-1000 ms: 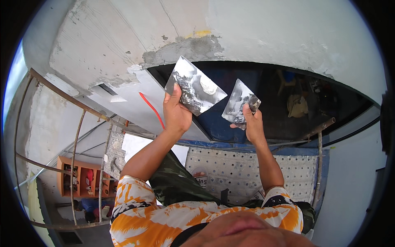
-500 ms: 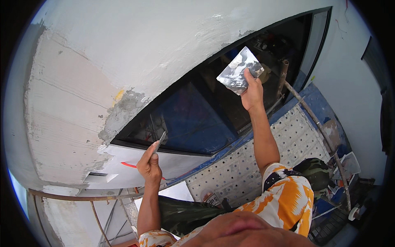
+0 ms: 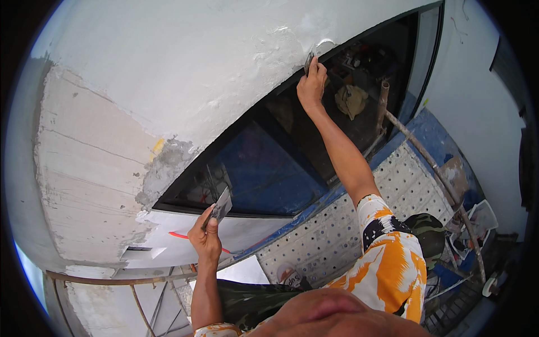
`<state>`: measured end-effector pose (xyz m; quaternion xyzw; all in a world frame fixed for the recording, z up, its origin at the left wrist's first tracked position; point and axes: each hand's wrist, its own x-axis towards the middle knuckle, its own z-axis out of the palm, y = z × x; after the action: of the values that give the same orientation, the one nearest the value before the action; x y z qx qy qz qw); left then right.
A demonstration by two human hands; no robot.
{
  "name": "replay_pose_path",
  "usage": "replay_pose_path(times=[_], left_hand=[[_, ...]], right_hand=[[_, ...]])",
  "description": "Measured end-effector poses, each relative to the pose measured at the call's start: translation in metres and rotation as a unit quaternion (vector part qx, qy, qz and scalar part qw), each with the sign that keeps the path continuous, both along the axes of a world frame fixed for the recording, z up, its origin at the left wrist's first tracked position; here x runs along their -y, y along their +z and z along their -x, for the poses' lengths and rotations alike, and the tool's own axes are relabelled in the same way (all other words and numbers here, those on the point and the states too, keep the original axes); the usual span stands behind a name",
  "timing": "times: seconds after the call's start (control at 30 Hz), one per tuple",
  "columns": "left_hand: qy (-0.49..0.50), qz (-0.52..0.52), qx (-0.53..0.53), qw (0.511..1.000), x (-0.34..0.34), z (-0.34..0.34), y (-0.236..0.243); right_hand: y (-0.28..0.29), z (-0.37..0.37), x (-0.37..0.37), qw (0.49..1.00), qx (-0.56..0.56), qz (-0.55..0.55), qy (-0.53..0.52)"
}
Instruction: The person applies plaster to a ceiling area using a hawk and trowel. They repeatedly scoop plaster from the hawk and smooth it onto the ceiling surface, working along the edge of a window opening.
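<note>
My right hand (image 3: pixel 313 85) is closed on a putty knife (image 3: pixel 309 63), seen nearly edge-on, its blade at the wall along the window's upper edge. Wet white filler (image 3: pixel 324 44) lies on the wall beside it. My left hand (image 3: pixel 205 236), lower and to the left, grips a second putty knife (image 3: pixel 223 205), its grey-smeared blade pointing up in front of the glass. Both handles are mostly hidden by my fingers. The white wall (image 3: pixel 185 73) above the dark-framed window (image 3: pixel 264 163) has a rough grey patch (image 3: pixel 168 165) near the window's left corner.
Below the window runs a perforated metal platform (image 3: pixel 331 236), with my sandalled foot (image 3: pixel 289 275) on it. Rusty scaffold pipes stand at the right (image 3: pixel 432 163) and lower left (image 3: pixel 112 279). A white tub (image 3: pixel 483 216) of odds and ends sits at the far right.
My right hand has moved up and left to the wall, its putty knife turning from broadside to edge-on. The left putty knife has turned to show more of its blade.
</note>
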<state>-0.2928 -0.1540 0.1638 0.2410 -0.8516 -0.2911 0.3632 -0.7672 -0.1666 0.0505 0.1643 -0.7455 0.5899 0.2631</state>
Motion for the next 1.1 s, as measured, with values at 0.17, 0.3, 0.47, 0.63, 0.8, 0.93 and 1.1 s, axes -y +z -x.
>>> replay_pose_path(times=[0.17,0.3,0.47,0.63,0.8,0.93,1.1], left_hand=[[0.005,0.0,-0.017,1.0,-0.003,-0.005,0.004],[0.004,-0.004,-0.022,1.0,-0.007,-0.008,0.007],[0.009,-0.017,-0.026,0.999,-0.003,-0.004,0.004],[0.02,-0.011,-0.019,1.0,-0.002,-0.009,0.003],[0.013,-0.033,-0.026,0.999,-0.004,-0.01,0.005],[0.005,-0.052,-0.028,0.998,-0.004,-0.004,0.004],[-0.007,-0.055,-0.043,0.998,-0.003,-0.005,0.003]], right_hand=[[-0.005,0.027,-0.034,0.99,0.023,0.12,-0.066],[0.029,0.046,-0.036,0.983,0.141,0.1,-0.057],[0.041,-0.011,-0.009,0.996,0.007,0.075,0.04],[0.034,0.032,-0.04,0.979,0.054,0.195,-0.037],[0.039,0.058,-0.025,0.988,0.113,0.089,-0.063],[0.029,0.019,-0.011,0.997,0.039,0.055,0.025],[0.021,0.071,-0.051,0.976,0.051,0.178,-0.116]])
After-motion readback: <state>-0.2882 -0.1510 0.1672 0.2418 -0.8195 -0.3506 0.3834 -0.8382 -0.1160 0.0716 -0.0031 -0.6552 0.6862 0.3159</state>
